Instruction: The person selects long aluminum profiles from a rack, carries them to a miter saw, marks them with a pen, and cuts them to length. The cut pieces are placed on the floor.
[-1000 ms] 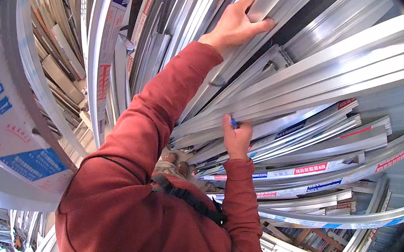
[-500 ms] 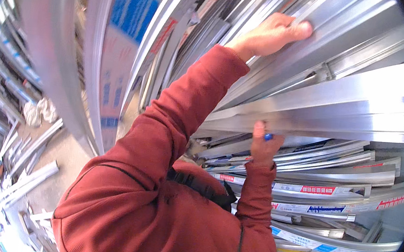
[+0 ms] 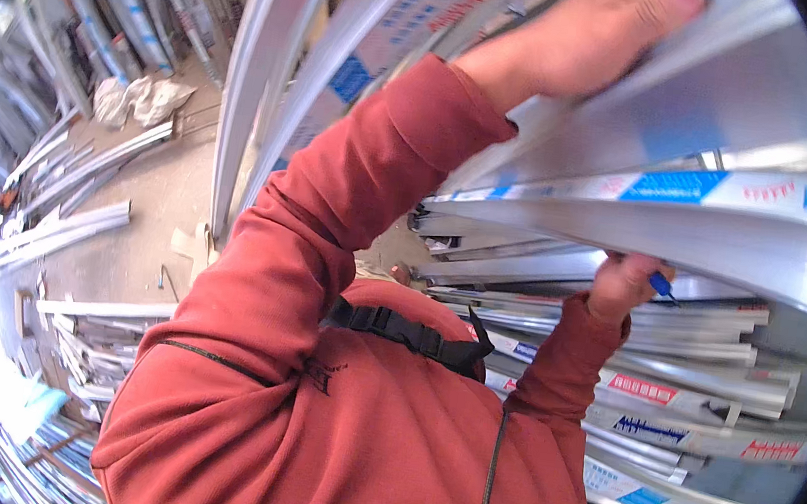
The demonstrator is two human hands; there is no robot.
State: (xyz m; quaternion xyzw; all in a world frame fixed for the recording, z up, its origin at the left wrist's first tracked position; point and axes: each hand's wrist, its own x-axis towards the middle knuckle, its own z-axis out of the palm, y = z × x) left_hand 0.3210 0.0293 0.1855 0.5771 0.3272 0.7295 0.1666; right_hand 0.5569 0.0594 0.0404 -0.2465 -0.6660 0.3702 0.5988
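A blue pen [image 3: 661,283] juts from the right hand's fingers [image 3: 631,267].

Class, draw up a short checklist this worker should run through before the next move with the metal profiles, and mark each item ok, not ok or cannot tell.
1. Hands protected: not ok; the left hand and right hand are both bare.
2. Right hand free: not ok; it holds a slim blue pen-like object.
3. Left hand's grip firm on the metal profiles: cannot tell; the fingers are blurred and partly out of sight.
4. Floor on the left clear: not ok; pale lengths lie there.
5. Chest buckle fastened: ok, as far as it shows.
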